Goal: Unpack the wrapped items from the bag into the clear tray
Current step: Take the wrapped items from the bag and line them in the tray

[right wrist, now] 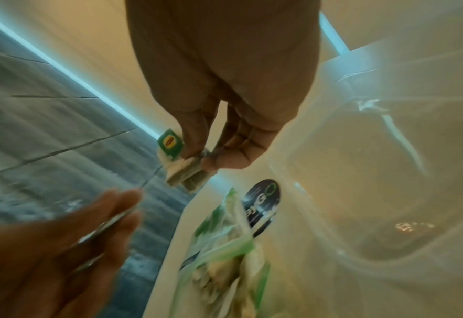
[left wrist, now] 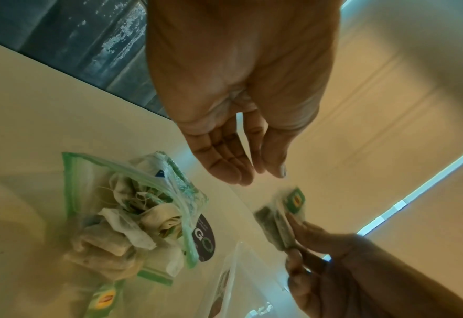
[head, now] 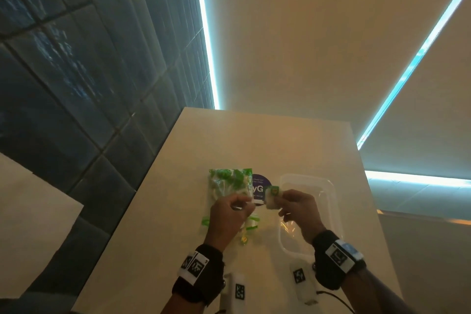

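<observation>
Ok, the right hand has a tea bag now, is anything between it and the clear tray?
Nothing visible. The right hand pinches the tea bag in the air just left of the tray, whose open top is uncovered. The bag and the left hand lie on the far side, away from the tray.

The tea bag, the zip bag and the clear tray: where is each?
tea bag [right wrist: 170, 143], right wrist view, green tag
zip bag [left wrist: 132, 206], left wrist view, bulging middle
clear tray [head: 334, 201], head view, right rim
</observation>
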A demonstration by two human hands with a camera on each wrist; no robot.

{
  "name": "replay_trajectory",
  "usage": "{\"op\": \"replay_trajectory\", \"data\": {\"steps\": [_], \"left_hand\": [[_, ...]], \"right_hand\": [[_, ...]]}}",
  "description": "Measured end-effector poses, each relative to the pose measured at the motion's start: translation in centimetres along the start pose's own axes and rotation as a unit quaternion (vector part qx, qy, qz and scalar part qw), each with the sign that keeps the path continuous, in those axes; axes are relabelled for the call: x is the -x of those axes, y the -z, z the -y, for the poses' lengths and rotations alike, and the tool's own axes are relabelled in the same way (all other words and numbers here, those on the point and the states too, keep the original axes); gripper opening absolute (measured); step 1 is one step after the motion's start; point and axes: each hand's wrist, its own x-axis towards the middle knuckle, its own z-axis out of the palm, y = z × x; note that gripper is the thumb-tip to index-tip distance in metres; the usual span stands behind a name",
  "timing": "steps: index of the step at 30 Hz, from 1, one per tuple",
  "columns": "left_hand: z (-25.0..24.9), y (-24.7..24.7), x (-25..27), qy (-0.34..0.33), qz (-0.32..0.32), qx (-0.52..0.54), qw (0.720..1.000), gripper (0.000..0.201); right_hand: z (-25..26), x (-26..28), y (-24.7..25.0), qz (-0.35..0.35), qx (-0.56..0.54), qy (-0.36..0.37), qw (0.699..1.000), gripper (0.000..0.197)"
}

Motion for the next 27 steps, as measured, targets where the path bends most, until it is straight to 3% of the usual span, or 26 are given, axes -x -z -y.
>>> {"op": "replay_trajectory", "data": {"steps": [3,6,10,15,22,24,27], "left_hand": [[2.2,0.9,0.1,0.041,0.003,-0.017,0.999,0.014],[3.9,1.5,0.4,0.068,-0.011,-0.032,0.997,0.013],[5.3,1.9,0.5,0.101,-0.011,-0.05,0.994,0.022],[6.5,2.4,0.4,0.132,0.052,-0.089,0.986,0.029],[8.0,1.1,0.0,0.084,0.16,-0.204,0.962,0.033],[8.3,0.5,-0.3,0.06,0.182,-0.232,0.953,0.037],[8.3,0.1,-0.3,0.056,0.16,-0.251,0.953,0.043]], "right_hand": [[-1.0,-3.0,2.7,-0.1,0.019,-0.03,0.994,0.015],[-2.4,-5.6,4.5,-0.143,0.036,-0.062,0.987,0.015],[-3.5,-8.0,4.4,-0.155,0.06,-0.084,0.983,0.014],[-4.5,-10.6,3.5,-0.157,0.097,-0.104,0.977,0.012],[-6.0,-12.9,3.3,-0.159,0.152,-0.115,0.969,0.003],[-6.6,-13.5,3.3,-0.17,0.16,-0.108,0.966,0.01],[-7.2,-13.7,2.9,-0.2,0.165,-0.096,0.961,0.039]]}}
